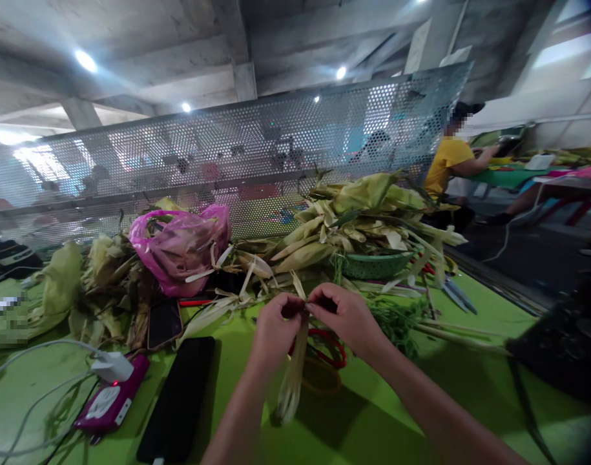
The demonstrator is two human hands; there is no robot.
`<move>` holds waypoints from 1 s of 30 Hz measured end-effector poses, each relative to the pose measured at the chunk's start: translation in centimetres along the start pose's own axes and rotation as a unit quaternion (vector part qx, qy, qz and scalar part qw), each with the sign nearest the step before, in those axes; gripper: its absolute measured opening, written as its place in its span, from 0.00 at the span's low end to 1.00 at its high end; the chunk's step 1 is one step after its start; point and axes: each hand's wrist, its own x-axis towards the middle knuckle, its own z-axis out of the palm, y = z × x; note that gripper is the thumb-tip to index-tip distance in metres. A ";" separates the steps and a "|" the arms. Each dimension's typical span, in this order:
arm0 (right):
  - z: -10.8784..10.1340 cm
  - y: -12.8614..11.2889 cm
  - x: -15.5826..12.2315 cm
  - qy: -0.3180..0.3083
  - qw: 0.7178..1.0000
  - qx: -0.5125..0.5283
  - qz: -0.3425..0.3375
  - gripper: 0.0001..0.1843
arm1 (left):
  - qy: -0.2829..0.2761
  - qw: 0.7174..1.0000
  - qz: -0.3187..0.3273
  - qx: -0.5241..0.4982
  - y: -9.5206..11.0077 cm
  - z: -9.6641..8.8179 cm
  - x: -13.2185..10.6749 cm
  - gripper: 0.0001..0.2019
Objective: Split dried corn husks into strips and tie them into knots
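Note:
My left hand (276, 329) and my right hand (346, 316) meet over the green table (373, 420), both pinched on the top of a long pale corn husk strip (292, 374) that hangs down to the table. Just behind the strip lie red rubber bands (331, 349). A heap of corn husks (353, 219) rises behind my hands, partly over a green plastic basket (375, 265).
A pink plastic bag (181, 245) sits among husks at left. A black phone (179, 397), a second phone (164, 321) and a magenta power bank (114, 397) with white cables lie near left. A perforated metal screen (227, 155) backs the table. A person in yellow (447, 165) sits far right.

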 end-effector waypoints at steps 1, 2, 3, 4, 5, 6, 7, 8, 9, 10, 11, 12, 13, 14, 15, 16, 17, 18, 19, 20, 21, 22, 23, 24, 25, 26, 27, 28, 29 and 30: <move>0.0 -0.1 0.0 0.001 1.000 0.006 0.004 0.03 | 0.004 1.000 0.003 0.008 0.2 0.1 -0.1 0.03; 0.0 -0.2 0.0 0.002 1.000 0.013 0.008 0.04 | 0.009 1.000 0.003 0.012 0.3 0.2 -0.1 0.02; 0.0 -0.3 0.0 0.004 1.000 0.020 0.012 0.04 | 0.013 1.000 0.000 0.013 0.5 0.3 -0.2 0.02; 0.0 -0.3 0.0 0.005 1.000 0.027 0.015 0.04 | 0.017 1.000 -0.003 0.011 0.6 0.4 -0.3 0.02; 0.0 -0.4 0.0 0.007 0.999 0.032 0.016 0.04 | 0.023 1.000 -0.005 0.009 0.7 0.5 -0.3 0.03; 0.0 -0.4 0.0 0.008 0.999 0.035 0.017 0.04 | 0.031 0.999 -0.005 0.008 0.7 0.6 -0.4 0.03; 0.0 -0.5 -0.1 0.010 0.999 0.037 0.016 0.03 | 0.038 0.999 -0.003 0.008 0.8 0.7 -0.4 0.03; 0.0 -0.5 -0.1 0.010 0.999 0.040 0.015 0.03 | 0.046 0.999 0.001 0.011 0.8 0.7 -0.4 0.02; 0.0 -0.5 -0.1 0.008 0.999 0.045 0.013 0.04 | 0.054 0.998 0.006 0.015 0.8 0.7 -0.4 0.01; 0.1 -0.5 -0.1 0.006 0.999 0.051 0.011 0.04 | 0.061 0.998 0.010 0.021 0.8 0.7 -0.4 0.01; 0.1 -0.5 -0.1 0.003 0.998 0.056 0.009 0.04 | 0.066 0.997 0.013 0.025 0.9 0.6 -0.5 0.02; 0.1 -0.5 -0.2 0.002 0.998 0.061 0.007 0.05 | 0.068 0.997 0.014 0.026 0.9 0.6 -0.5 0.02; 0.1 -0.5 -0.2 0.002 0.998 0.065 0.006 0.05 | 0.068 0.997 0.013 0.023 1.0 0.5 -0.5 0.03; 0.1 -0.5 -0.2 0.004 0.998 0.069 0.005 0.05 | 0.065 0.998 0.010 0.014 1.0 0.5 -0.5 0.03; 0.1 -0.5 -0.2 0.006 0.997 0.072 0.006 0.05 | 0.062 0.998 0.006 0.002 1.1 0.4 -0.4 0.03; 0.0 -0.5 -0.2 0.008 0.997 0.075 0.006 0.05 | 0.059 0.998 0.000 -0.013 1.2 0.4 -0.4 0.03; 0.0 -0.5 -0.2 0.009 0.997 0.079 0.005 0.05 | 0.058 0.998 -0.008 -0.030 1.2 0.3 -0.4 0.03; 0.0 -0.5 -0.1 0.009 0.997 0.081 0.003 0.05 | 0.058 0.997 -0.017 -0.047 1.2 0.3 -0.3 0.03; 0.0 -0.5 -0.1 0.009 0.997 0.082 -0.001 0.06 | 0.059 0.996 -0.026 -0.066 1.2 0.3 -0.3 0.04; 0.0 -0.5 -0.1 0.009 0.996 0.083 -0.006 0.06 | 0.058 0.994 -0.036 -0.086 1.2 0.3 -0.2 0.04; 0.0 -0.5 -0.1 0.010 0.996 0.084 -0.012 0.05 | 0.057 0.992 -0.045 -0.106 1.1 0.3 -0.2 0.05; 0.0 -0.4 -0.1 0.011 0.996 0.083 -0.017 0.06 | 0.055 0.989 -0.054 -0.124 1.1 0.3 -0.2 0.06; 0.1 -0.4 -0.1 0.012 0.996 0.084 -0.021 0.06 | 0.053 0.987 -0.061 -0.137 1.0 0.3 -0.1 0.07; 0.2 -0.4 -0.1 0.013 0.996 0.084 -0.024 0.06 | 0.052 0.986 -0.066 -0.147 0.9 0.3 -0.1 0.08; 0.2 -0.4 -0.1 0.015 0.996 0.083 -0.027 0.06 | 0.051 0.985 -0.069 -0.152 0.9 0.3 -0.1 0.09; 0.3 -0.3 -0.1 0.017 0.996 0.081 -0.029 0.05 | 0.052 0.984 -0.070 -0.155 0.9 0.2 -0.1 0.09; 0.4 -0.3 -0.1 0.019 0.996 0.075 -0.033 0.05 | 0.052 0.984 -0.070 -0.157 0.9 0.2 -0.1 0.09; 0.4 -0.2 -0.1 0.024 0.997 0.066 -0.038 0.05 | 0.052 0.984 -0.070 -0.158 0.9 0.2 -0.2 0.10; 0.5 -0.2 -0.2 0.030 0.997 0.051 -0.046 0.05 | 0.051 0.984 -0.070 -0.158 0.9 0.2 -0.2 0.10; 0.5 -0.2 -0.2 0.039 0.997 0.031 -0.057 0.05 | 0.050 0.984 -0.071 -0.157 0.9 0.2 -0.2 0.10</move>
